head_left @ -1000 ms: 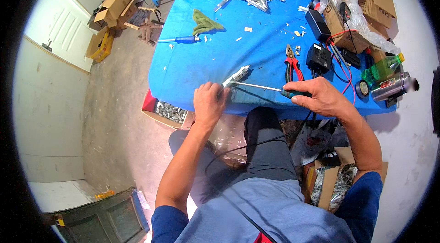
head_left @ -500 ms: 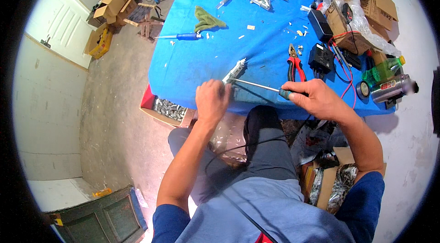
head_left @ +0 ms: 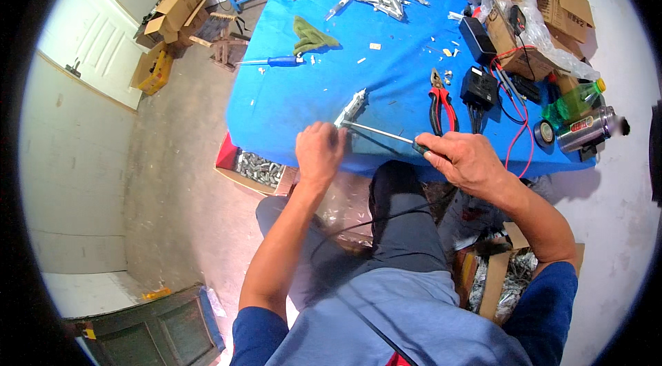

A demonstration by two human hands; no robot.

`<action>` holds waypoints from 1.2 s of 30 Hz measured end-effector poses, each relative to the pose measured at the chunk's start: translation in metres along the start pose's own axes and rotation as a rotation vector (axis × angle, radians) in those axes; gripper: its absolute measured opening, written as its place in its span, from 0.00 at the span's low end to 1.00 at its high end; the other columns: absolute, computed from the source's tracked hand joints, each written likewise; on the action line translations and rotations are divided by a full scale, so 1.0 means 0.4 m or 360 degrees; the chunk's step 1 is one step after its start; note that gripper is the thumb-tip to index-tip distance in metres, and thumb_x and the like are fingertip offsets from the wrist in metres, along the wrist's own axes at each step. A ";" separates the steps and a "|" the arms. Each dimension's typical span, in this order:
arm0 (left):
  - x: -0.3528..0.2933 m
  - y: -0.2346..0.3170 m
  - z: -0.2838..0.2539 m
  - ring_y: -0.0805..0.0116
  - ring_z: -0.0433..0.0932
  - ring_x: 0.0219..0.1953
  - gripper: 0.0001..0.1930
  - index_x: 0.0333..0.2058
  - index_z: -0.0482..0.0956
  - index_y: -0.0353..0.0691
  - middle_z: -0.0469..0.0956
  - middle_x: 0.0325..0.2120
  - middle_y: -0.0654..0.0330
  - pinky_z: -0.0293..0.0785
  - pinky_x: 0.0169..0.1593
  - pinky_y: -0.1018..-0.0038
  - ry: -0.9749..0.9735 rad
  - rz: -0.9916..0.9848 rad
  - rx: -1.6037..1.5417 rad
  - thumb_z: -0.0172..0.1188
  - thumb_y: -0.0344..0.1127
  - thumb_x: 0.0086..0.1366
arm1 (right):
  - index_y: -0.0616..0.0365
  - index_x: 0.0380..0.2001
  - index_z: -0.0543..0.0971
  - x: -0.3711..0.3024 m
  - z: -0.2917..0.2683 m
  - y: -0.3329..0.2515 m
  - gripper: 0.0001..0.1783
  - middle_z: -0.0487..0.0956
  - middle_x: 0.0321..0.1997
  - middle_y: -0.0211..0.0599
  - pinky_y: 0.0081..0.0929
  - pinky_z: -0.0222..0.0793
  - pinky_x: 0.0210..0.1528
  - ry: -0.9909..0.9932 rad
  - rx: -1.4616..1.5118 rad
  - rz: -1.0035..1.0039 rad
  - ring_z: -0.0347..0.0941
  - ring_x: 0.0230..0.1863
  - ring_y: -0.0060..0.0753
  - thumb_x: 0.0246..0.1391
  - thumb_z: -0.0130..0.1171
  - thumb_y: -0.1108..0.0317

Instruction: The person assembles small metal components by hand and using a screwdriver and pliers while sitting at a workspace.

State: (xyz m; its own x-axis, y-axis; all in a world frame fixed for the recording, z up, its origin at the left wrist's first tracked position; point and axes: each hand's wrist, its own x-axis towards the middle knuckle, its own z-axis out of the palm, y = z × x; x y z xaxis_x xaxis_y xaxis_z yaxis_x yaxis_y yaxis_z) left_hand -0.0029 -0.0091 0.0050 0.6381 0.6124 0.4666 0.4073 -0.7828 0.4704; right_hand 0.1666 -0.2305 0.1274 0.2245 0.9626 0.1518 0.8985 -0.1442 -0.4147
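Note:
My left hand is closed on the near end of a slim silvery-white device, pressing it to the blue cloth close to the table's front edge. What the device is, I cannot make out. My right hand grips the dark handle of a screwdriver. Its long metal shaft points left, and the tip meets the side of the device just beyond my left fingers. Red-and-black pliers lie on the cloth beyond my right hand.
Similar silvery pieces lie heaped at the far side. A blue-handled screwdriver and green rags are at left. A black adapter box, red cable, green bottle and metal flask crowd the right. Below sits a box of metal pieces.
My right hand has shifted slightly left and down, and the screwdriver's tip has moved a little along the device. My left hand keeps its hold.

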 end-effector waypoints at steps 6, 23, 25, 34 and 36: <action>0.003 0.006 0.002 0.50 0.72 0.30 0.15 0.22 0.74 0.37 0.73 0.23 0.52 0.65 0.35 0.59 0.0004 0.0009 0.0006 0.63 0.41 0.61 | 0.47 0.46 0.77 0.007 0.005 -0.025 0.13 0.75 0.23 0.43 0.45 0.69 0.29 0.0015 0.0008 0.0020 0.75 0.28 0.51 0.58 0.57 0.62; -0.042 0.047 -0.008 0.46 0.69 0.23 0.19 0.21 0.70 0.35 0.72 0.17 0.49 0.64 0.29 0.57 0.0051 -0.0102 -0.0346 0.59 0.42 0.65 | 0.60 0.46 0.79 -0.019 0.009 -0.041 0.16 0.82 0.37 0.42 0.29 0.72 0.42 -0.0043 0.0761 0.0591 0.77 0.36 0.26 0.57 0.58 0.64; -0.035 0.038 -0.013 0.61 0.66 0.19 0.20 0.23 0.72 0.33 0.69 0.15 0.53 0.63 0.25 0.66 -0.0011 -0.0320 -0.0527 0.59 0.44 0.67 | 0.58 0.49 0.79 -0.052 -0.026 -0.038 0.17 0.81 0.32 0.35 0.25 0.71 0.33 -0.0071 0.0957 0.0791 0.73 0.29 0.20 0.57 0.59 0.65; -0.109 0.105 0.007 0.81 0.60 0.23 0.20 0.21 0.71 0.35 0.66 0.18 0.71 0.57 0.25 0.76 -0.0172 -0.0724 -0.1341 0.58 0.42 0.69 | 0.63 0.46 0.74 -0.102 0.115 -0.014 0.24 0.73 0.27 0.25 0.10 0.59 0.16 0.0681 0.1862 0.1209 0.69 0.23 0.13 0.51 0.67 0.60; -0.128 0.146 -0.014 0.82 0.62 0.24 0.19 0.22 0.71 0.35 0.66 0.19 0.71 0.59 0.26 0.77 -0.0305 -0.0718 -0.1393 0.58 0.42 0.69 | 0.62 0.46 0.73 -0.057 0.191 -0.025 0.23 0.76 0.33 0.31 0.15 0.64 0.18 0.0743 0.1996 0.1092 0.73 0.28 0.19 0.52 0.67 0.61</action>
State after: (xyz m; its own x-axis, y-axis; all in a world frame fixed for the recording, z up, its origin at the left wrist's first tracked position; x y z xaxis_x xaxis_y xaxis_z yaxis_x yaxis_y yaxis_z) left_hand -0.0154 -0.0855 0.0126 0.6684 0.7436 0.0167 0.0619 -0.0781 0.9950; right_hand 0.1238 -0.2336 0.0595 0.7695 0.5991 -0.2210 -0.2710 -0.0070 -0.9626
